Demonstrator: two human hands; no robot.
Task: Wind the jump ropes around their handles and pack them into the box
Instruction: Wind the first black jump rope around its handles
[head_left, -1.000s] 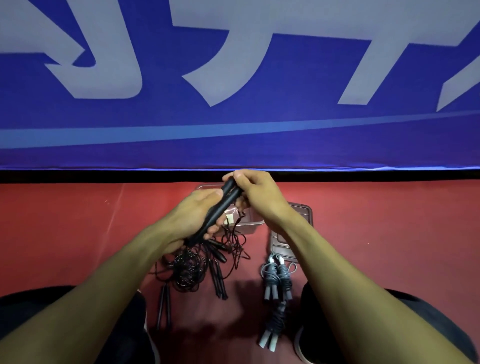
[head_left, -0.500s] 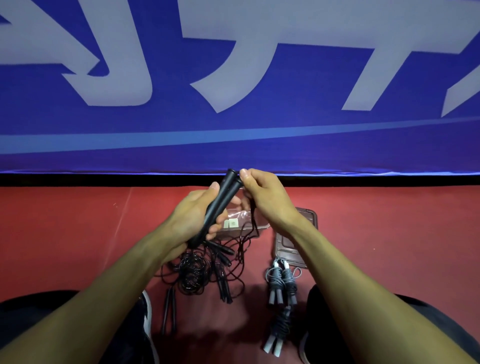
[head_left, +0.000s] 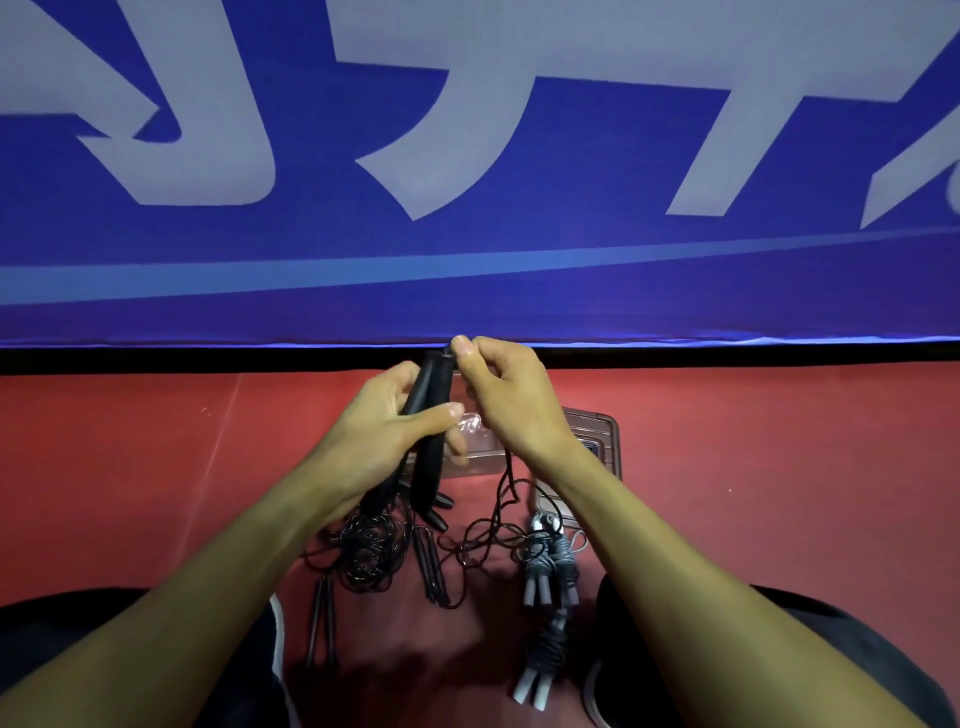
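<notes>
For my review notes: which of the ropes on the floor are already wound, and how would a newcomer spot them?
Start at the red floor below the blue banner, then look down beside the right forearm. There lie the grey-handled ropes, one bundle nearer the knees than the other, cord coiled tightly around paired pale handles. The black ropes on their left are a loose tangle.

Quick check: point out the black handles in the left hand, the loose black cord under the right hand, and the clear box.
black handles (head_left: 429, 415): head view, mid-shaft above the thumb.
loose black cord (head_left: 503, 499): head view, strand hanging below the right wrist.
clear box (head_left: 485, 457): head view, near wall between the hands.
</notes>
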